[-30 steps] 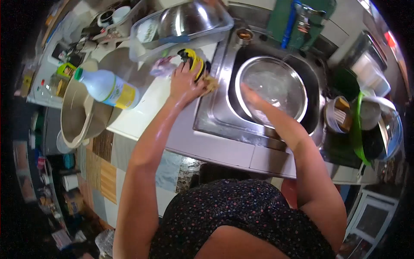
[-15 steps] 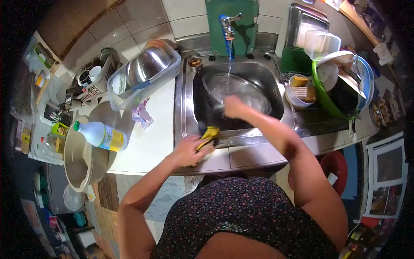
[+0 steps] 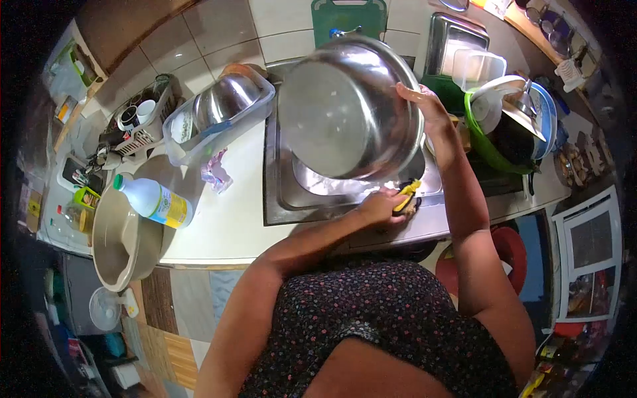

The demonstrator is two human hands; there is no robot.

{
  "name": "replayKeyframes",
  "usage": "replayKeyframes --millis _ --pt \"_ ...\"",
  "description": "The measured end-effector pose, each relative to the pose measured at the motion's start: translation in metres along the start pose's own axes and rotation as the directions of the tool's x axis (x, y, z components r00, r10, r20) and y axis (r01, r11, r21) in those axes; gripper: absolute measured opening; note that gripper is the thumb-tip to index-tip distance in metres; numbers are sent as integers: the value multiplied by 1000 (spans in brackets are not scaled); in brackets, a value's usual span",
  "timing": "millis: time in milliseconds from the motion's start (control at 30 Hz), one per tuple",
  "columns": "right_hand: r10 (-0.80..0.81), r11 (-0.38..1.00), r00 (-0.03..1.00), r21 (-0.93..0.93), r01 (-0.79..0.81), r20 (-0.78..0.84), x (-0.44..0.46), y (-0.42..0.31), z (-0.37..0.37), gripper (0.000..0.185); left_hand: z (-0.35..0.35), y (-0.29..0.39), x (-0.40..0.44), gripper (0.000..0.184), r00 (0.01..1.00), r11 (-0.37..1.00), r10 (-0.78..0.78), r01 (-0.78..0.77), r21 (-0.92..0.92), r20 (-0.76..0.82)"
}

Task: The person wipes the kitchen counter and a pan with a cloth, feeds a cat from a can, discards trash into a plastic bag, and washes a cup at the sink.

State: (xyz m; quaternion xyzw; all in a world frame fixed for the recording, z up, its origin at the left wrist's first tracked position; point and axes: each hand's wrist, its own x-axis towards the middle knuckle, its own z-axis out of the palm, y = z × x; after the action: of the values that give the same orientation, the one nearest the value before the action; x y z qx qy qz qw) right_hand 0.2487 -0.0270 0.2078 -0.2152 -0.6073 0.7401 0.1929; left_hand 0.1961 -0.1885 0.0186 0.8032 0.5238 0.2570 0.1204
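A large shiny metal basin (image 3: 332,119) is tilted on its side above the sink (image 3: 282,209), its flat bottom turned to the left. My right hand (image 3: 428,109) grips the basin's rim on the right, thumb and fingers around the edge. Near the sink's front right corner, my left hand (image 3: 379,207) is closed on a yellow and black scrubbing pad (image 3: 407,198), just below the basin and apart from it. Most of the faucet (image 3: 345,32) is hidden behind the basin, so the water stream cannot be seen.
Left of the sink stand a bottle with a green cap (image 3: 159,202), a beige tub (image 3: 109,235), a crumpled wrapper (image 3: 216,171) and a clear plastic bin (image 3: 265,99) of dishes. To the right, a green basin (image 3: 488,149) holds dishes. A green cutting board (image 3: 365,14) leans behind.
My right hand has lifted the metal basin out of the sink and tipped it. My left hand has moved right along the sink's front edge with the scrubbing pad.
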Motion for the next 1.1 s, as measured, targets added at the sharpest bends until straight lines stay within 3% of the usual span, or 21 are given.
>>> replayKeyframes --millis 67,133,200,233,267,333,367,400,433,467,500,533,633,667,733,800,867,933,1000,1033,1100 --pt "-119 967 987 212 139 -104 1 9 2 30 -21 7 -12 56 992 991 -129 129 31 -10" --pt "-118 976 990 176 129 -72 -7 5 4 35 -42 10 -34 50 962 955 -271 268 124 14" --pt "-373 912 928 -187 364 -15 -16 -4 10 39 -82 21 -61 45 868 869 -472 427 249 157" --pt "-229 901 970 -359 243 82 -15 -10 1 46 -87 11 -83 44 917 896 -398 382 227 28" --pt "-233 903 969 -350 248 83 -6 5 -4 46 -93 2 -106 43 944 920 -313 328 214 -100" --pt "-175 618 976 -757 213 131 4 35 -4 45 -145 27 -132 39 858 842 -512 510 179 -37" --pt "-138 450 973 -863 229 187 0 37 4 44 -151 25 -153 35 790 787 -606 612 73 -86" --pt "-66 351 954 -888 297 293 -16 28 37 43 -159 20 -173 30 780 766 -616 625 149 -111" --pt "50 218 961 -942 254 271 -6 54 41 40 -165 27 -185 23 756 806 -580 587 -80 -302" --pt "-16 216 970 -947 239 241 3 98 36 41 -174 37 -194 20 663 750 -650 639 -170 -371" --pt "21 173 981 -967 187 193 -5 101 45 33 -183 43 -204 21 500 571 -817 772 -280 -286" --pt "-28 261 973 -938 227 228 -7 122 40 28 -188 54 -204 29 485 581 -793 783 -220 -368" --pt "-40 7 965 -966 258 258 4 184 31 18 -169 43 -235 39 424 586 -802 698 -413 -421" --pt "-63 16 952 -953 301 300 11 207 25 19 -162 42 -240 42 387 565 -817 686 -457 -428" --pt "207 175 960 -973 151 187 -6 178 38 32 -148 39 -242 45 344 545 -830 672 -501 -440" --pt "26 324 943 -895 307 333 -5 184 44 63 -130 38 -237 44 192 435 -890 628 -646 -413" --pt "-53 523 891 -747 410 451 -18 160 70 79 -121 43 -219 44 268 513 -840 676 -529 -471" --pt "-247 628 742 -480 613 623 -44 136 103 77 -119 61 -180 43 230 441 -897 507 -740 -377" --pt "-314 697 644 -291 655 697 -82 112 127 75 -119 78 -142 49 203 161 -970 136 -978 -131" --pt "-430 537 636 -385 751 641 -89 128 135 66 -122 90 -123 47 193 103 -976 9 -995 -100" --pt "-485 554 676 -403 728 554 -93 132 123 60 -123 104 -111 46 199 54 -977 -125 -991 -78"
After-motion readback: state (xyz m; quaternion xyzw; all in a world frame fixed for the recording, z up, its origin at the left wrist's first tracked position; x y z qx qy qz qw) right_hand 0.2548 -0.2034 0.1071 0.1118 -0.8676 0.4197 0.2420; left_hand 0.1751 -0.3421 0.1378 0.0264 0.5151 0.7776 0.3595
